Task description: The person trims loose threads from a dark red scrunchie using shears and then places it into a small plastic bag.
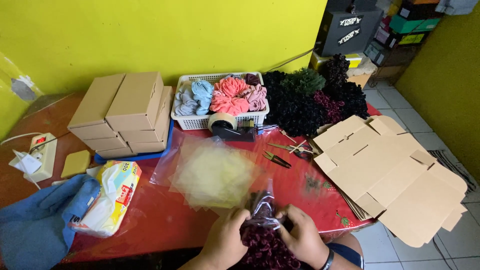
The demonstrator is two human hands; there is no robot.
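Two hands down at the bottom edge, but going from the left first: a blue cloth [40, 220] lies at the table's near-left corner, with a soft pack of tissues [110, 197] just beside it. Behind those there's a stack of closed cardboard boxes [127, 112]. Mid-table is a loose pile of clear plastic bags [212, 172], and behind that a tape dispenser [231, 127] sitting in front of a white basket [195, 122] full of scrunchies in blue, coral and pink.

Near the front edge of the red table [160, 210], the left hand [225, 240] and right hand [302, 235] are both closed around a dark maroon scrunchie [265, 250], fingers pinching the mouth of a small clear bag [262, 205] sitting over its top.

Right of that: small snips [276, 159] and scissors [295, 149], a heap of dark scrunchies [310, 102] at the back, then flat unfolded cardboard boxes [395, 175] hanging off the table's right end.
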